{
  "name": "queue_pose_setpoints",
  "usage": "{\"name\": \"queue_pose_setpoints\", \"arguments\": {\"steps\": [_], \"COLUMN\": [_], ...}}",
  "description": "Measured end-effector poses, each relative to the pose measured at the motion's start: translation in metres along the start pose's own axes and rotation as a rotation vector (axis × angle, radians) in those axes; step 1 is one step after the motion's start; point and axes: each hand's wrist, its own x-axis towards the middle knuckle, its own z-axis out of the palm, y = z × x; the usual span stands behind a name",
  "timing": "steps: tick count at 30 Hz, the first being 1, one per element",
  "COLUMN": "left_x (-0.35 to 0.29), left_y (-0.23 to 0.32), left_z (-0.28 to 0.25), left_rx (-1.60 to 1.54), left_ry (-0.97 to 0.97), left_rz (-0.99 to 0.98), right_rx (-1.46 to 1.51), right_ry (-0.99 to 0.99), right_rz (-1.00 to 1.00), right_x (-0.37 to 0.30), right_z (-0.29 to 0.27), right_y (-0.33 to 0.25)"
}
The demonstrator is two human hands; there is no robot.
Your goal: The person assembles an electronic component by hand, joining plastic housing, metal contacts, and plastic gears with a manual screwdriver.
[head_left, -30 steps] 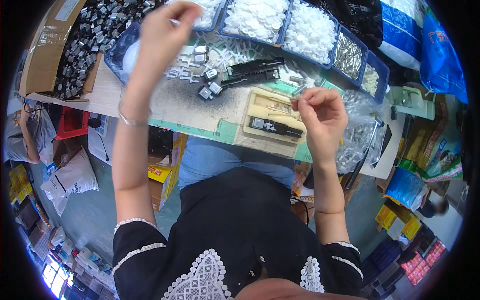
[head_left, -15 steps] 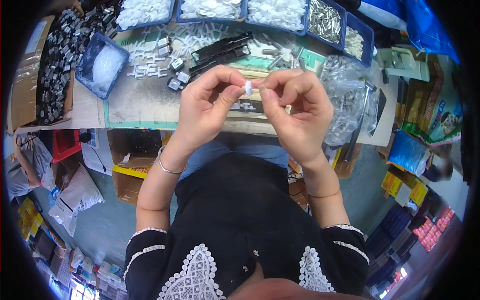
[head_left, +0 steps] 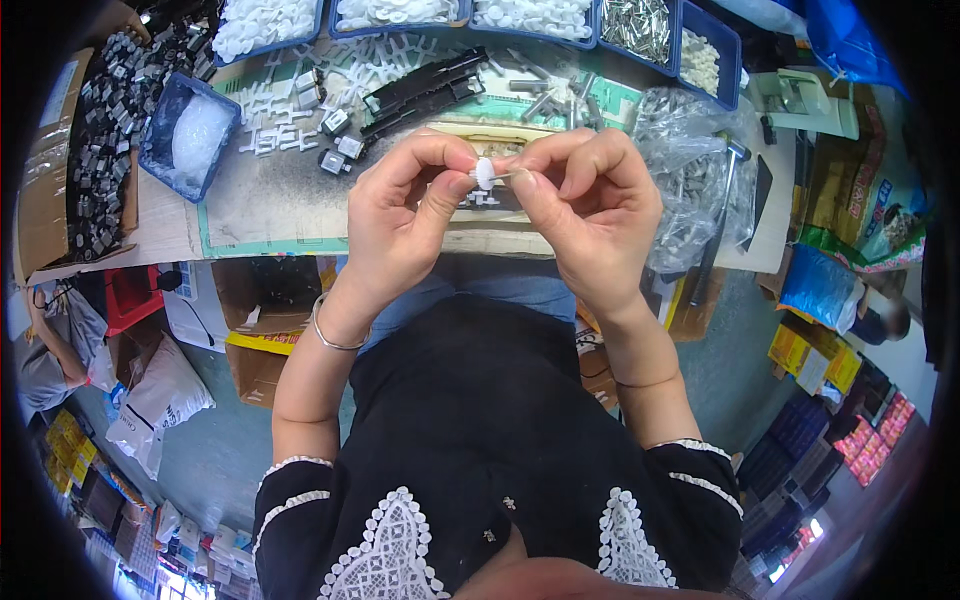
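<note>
A small white plastic disc (head_left: 485, 174) is pinched between the thumb and forefinger of my left hand (head_left: 400, 210). My right hand (head_left: 600, 210) holds a thin metal pin (head_left: 504, 176) between thumb and fingertips, its tip at the disc. Whether the pin sits inside the disc or only touches it is too small to tell. Both hands are above the near edge of the workbench. Beyond them lie a black slotted fixture (head_left: 425, 90), white forked plastic parts (head_left: 275, 115), small metal-cased motors (head_left: 340, 150) and loose metal cylinders (head_left: 540, 100).
Blue bins of white discs (head_left: 535, 18), metal pins (head_left: 638, 28) and small pale pieces (head_left: 703, 66) line the back. At left are a blue tray (head_left: 165, 182) and a carton of motors (head_left: 100, 160). A hammer (head_left: 722, 205) lies by a clear plastic bag (head_left: 680, 150) on the right.
My fingertips have drawn slightly apart, so more of the thin pin shows beside the disc. The disc has shifted a little to the left in view.
</note>
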Motion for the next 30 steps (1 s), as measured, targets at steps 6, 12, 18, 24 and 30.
{"name": "queue_pose_setpoints", "arguments": {"steps": [6,12,18,24,30], "left_x": [-0.001,-0.003,-0.01,-0.011,-0.007], "left_y": [0.001,-0.001,-0.002,-0.004,0.002], "left_z": [0.001,-0.001,0.002,-0.004,-0.011], "left_rx": [0.014,0.134,-0.35,-0.386,-0.265], "left_ry": [-0.001,-0.05,-0.005,-0.038,-0.128], "left_rz": [0.031,0.029,-0.303,-0.34,-0.453], "right_rx": [0.001,-0.466,-0.754,-0.734,-0.823], "right_ry": [0.008,-0.116,-0.131,-0.125,-0.332], "right_rz": [0.009,-0.171,-0.447,-0.344,-0.303], "right_x": [-0.002,-0.003,-0.008,-0.014,-0.01], "right_z": [-0.002,-0.005,-0.003,-0.004,-0.028], "right_y": [-0.003,-0.002,0.002,0.004,0.007]}}
